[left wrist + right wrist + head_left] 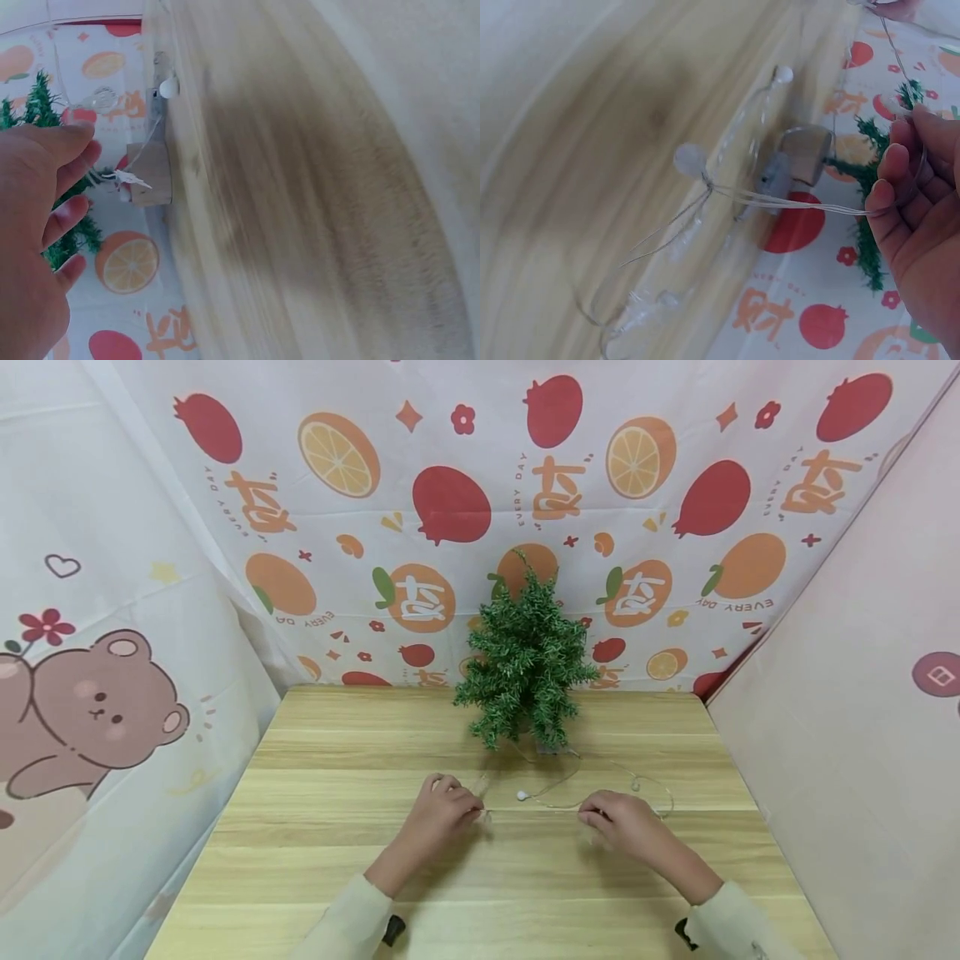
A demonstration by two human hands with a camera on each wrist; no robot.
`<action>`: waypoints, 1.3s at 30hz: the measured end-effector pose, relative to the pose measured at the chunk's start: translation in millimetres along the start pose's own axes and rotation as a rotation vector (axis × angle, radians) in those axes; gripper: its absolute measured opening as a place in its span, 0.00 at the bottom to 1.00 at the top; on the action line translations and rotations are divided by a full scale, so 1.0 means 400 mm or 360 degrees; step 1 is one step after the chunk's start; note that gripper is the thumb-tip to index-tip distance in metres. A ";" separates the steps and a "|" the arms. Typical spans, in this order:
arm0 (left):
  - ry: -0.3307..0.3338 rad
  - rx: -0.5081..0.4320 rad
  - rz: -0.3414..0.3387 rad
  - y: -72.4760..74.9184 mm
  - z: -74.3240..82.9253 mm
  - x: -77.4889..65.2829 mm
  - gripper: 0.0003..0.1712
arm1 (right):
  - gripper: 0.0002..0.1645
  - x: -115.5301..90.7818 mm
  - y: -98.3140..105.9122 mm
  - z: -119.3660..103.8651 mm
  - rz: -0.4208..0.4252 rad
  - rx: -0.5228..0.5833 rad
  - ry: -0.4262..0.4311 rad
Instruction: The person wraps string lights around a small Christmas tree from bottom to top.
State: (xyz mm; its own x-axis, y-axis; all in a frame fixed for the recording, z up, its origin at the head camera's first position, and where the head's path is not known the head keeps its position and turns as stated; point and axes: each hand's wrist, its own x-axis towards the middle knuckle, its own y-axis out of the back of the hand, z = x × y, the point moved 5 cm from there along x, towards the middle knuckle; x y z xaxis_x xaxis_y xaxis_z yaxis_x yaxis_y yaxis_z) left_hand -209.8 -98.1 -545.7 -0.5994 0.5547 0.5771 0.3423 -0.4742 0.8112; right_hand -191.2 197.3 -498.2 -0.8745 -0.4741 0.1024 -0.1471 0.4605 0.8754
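Observation:
My left hand (448, 808) pinches a thin clear light-string wire (531, 811) between thumb and fingertips. From there the wire runs straight across to my right hand (621, 820), which pinches it too, close over the table. Several strands of the wire (802, 203) pass over the right fingers and hang off in a loose bunch. A round white bulb (522, 795) lies between the hands, and another bulb (691, 159) hangs on the strands in the right wrist view. By the left fingertips dangles a whitish, leaf-like tip (132, 178).
A small green artificial tree (528, 660) stands behind the hands on a wooden base (808, 156). Beside the base sits a small grey box (775, 178). More loose wire curls right on the wooden table (480, 893). Printed cloths (450, 435) hang behind and at both sides.

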 end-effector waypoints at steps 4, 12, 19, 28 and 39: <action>0.0049 0.0014 0.0090 0.013 -0.015 0.013 0.05 | 0.04 0.007 0.024 0.003 0.0032 -0.0032 -0.0022; 0.0176 0.0064 0.0203 0.045 -0.056 0.043 0.06 | 0.03 0.018 0.075 -0.002 0.0170 -0.0108 0.0046; 0.0261 0.0100 0.0256 0.064 -0.096 0.062 0.06 | 0.03 0.027 0.102 -0.009 0.0194 -0.0106 0.0038; 0.0455 0.0077 0.0305 0.086 -0.128 0.090 0.05 | 0.02 0.033 0.120 -0.013 0.0226 -0.0093 0.0042; 0.0470 0.0082 0.0393 0.102 -0.159 0.133 0.02 | 0.02 0.033 0.162 -0.023 0.0419 -0.0101 0.0103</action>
State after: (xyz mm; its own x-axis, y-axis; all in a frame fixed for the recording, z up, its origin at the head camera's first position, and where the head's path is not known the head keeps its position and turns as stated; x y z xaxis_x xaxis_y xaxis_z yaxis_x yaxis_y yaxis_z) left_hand -273.8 -131.5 -488.2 -0.6742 0.2036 0.7099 0.5339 -0.5297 0.6591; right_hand -208.1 213.8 -435.7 -0.8470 -0.3925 0.3584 0.1121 0.5272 0.8423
